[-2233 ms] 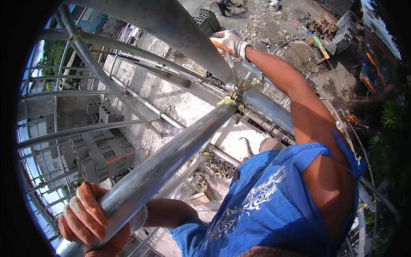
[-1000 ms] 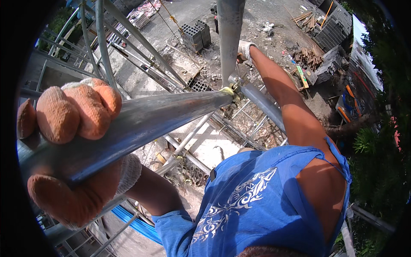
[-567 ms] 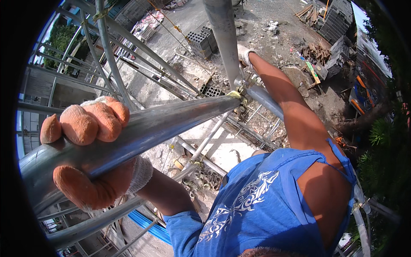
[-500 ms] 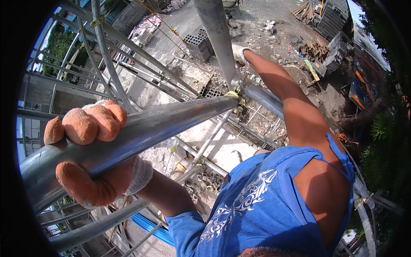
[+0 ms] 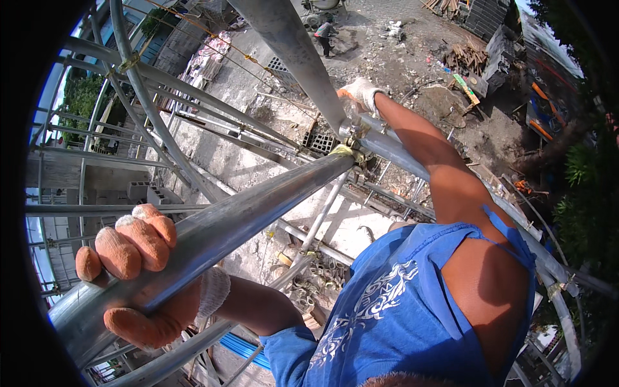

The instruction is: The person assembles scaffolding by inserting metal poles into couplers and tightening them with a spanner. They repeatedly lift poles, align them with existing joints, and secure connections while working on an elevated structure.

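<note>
Closest is the wearer's blue shirt (image 5: 412,290) with a white pattern. The left hand (image 5: 132,248), in an orange and white glove, has its grip wrapped round a thick metal pipe (image 5: 248,226) near the pipe's lower end: fingers over the upper side, thumb against the lower, their tips apart with the pipe filling the space between. The pipe slants up and away to a clamp (image 5: 351,134) at its far end, where a yellowish wrapping (image 5: 343,150) shows. A pole (image 5: 290,58) rises from that joint, and a side pipe (image 5: 393,151) runs from it beneath the right forearm.

The right hand (image 5: 362,91), gloved alike, is just beyond the clamp, beside the pole. Its fingers are bent, but I cannot tell how tightly its grip is closed or whether it has hold of anything.

Lower down are blue tubes (image 5: 242,348), more scaffold poles (image 5: 145,84) and a sunlit pale slab (image 5: 348,226). Farther off on the stony ground (image 5: 400,55) are a wood pile (image 5: 467,57) and another person (image 5: 324,37).
</note>
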Demonstrator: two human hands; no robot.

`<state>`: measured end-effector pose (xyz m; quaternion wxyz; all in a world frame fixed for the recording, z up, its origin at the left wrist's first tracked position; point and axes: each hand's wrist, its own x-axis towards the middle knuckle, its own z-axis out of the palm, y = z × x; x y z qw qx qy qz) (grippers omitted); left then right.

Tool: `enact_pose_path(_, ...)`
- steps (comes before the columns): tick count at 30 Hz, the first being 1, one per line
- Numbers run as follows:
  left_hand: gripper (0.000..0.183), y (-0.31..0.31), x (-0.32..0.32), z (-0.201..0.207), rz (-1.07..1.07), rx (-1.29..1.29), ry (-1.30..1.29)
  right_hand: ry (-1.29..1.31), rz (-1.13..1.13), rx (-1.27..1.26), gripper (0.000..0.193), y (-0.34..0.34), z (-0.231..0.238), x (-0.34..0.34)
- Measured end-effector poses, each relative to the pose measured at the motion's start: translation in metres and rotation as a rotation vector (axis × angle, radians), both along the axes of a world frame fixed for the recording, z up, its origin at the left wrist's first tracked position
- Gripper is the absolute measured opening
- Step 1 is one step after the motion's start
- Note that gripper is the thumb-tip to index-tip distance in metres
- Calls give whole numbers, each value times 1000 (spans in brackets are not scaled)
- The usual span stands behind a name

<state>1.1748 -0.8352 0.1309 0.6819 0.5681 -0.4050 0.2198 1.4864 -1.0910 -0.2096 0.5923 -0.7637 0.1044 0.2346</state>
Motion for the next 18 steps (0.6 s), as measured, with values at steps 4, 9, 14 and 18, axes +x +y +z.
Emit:
enact_pose_path(4,61,-2,-2,-5,35,-77,10,9,-189,217,25,-14,7,-4)
enact_pose_path(9,62,-2,-1,-8,-23,-87,-6,-82,-275,169,20,-78,14,-20)
enact_pose_path(14,50,-1,-2,-9,-68,-180,52,93,-387,397,14,-130,12,-67)
enact_pose_path(18,49,0,-1,-9,-59,-216,68,7,-132,164,33,-159,46,-118)
